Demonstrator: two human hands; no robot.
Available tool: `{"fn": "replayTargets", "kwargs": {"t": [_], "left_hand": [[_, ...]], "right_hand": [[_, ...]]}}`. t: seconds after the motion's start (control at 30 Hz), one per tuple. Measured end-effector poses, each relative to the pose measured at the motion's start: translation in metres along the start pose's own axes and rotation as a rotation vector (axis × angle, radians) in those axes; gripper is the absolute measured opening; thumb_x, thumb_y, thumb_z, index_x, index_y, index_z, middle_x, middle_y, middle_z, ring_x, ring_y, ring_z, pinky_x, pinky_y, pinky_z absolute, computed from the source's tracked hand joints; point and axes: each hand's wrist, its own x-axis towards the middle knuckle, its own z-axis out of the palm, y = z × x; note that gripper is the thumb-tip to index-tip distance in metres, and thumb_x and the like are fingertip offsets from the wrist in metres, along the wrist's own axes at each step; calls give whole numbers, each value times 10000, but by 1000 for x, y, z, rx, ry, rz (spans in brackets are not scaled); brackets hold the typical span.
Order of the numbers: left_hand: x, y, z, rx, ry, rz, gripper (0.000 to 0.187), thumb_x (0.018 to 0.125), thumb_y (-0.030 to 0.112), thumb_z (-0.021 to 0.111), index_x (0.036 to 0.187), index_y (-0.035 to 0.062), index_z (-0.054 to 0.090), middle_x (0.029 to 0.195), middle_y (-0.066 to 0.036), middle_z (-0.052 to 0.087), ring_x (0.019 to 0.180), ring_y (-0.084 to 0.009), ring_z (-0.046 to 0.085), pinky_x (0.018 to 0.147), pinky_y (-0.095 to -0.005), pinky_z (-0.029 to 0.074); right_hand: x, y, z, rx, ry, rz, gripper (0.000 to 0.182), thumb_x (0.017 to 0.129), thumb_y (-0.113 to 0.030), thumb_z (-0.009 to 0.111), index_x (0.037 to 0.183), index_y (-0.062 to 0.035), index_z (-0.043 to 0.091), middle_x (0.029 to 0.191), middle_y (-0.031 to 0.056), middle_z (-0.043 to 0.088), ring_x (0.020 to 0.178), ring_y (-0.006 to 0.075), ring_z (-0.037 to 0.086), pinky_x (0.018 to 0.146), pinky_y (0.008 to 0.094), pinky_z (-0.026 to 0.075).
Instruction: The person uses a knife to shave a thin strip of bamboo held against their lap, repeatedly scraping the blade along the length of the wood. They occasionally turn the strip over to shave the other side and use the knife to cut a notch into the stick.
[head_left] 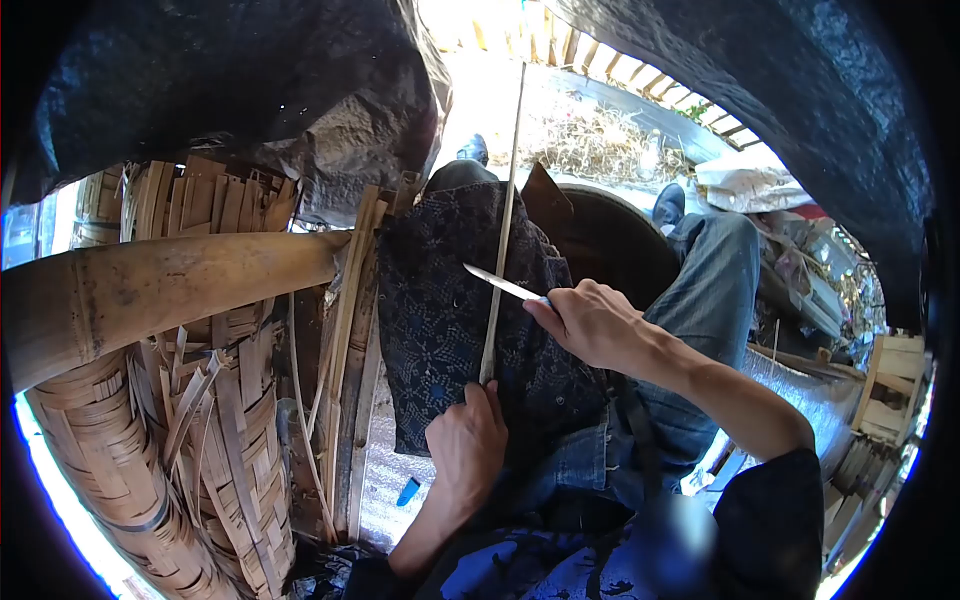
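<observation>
My right hand (597, 322) is closed round the handle of a knife (497, 281), whose blade points to the left and lies across a long, thin bamboo strip (512, 190). My left hand (467, 437) grips the near end of that strip between thumb and fingers. From there the strip runs away from me, over my lap and out toward the bright ground. A dark blue patterned cloth (440, 320) covers my thigh beneath the blade. Most of the knife's handle is hidden in my fist.
At the left stand woven bamboo baskets (110, 460), with a thick bamboo pole (180, 290) crossing them. Upright bamboo slats (352, 400) rise beside my leg. Dark plastic sheeting (220, 80) hangs overhead. A white sack (750, 180) and wooden crate (890, 375) are on the right.
</observation>
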Motion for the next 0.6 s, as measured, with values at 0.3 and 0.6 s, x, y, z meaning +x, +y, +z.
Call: {"fn": "replayTargets", "kwargs": {"t": [0.3, 0.6], "left_hand": [[-14, 18, 9, 164, -90, 9, 302, 958, 222, 450, 708, 58, 491, 510, -162, 578, 480, -341, 611, 444, -407, 486], [-8, 7, -4, -139, 58, -19, 400, 949, 292, 473, 643, 36, 508, 505, -206, 545, 480, -391, 570, 452, -455, 434]], "right_hand": [[19, 31, 3, 33, -49, 103, 529, 992, -335, 392, 640, 18, 570, 532, 217, 550, 491, 367, 590, 461, 439, 479], [37, 35, 18, 503, 299, 162, 646, 954, -564, 342, 622, -33, 500, 463, 35, 428, 451, 92, 389, 431, 360, 358]]}}
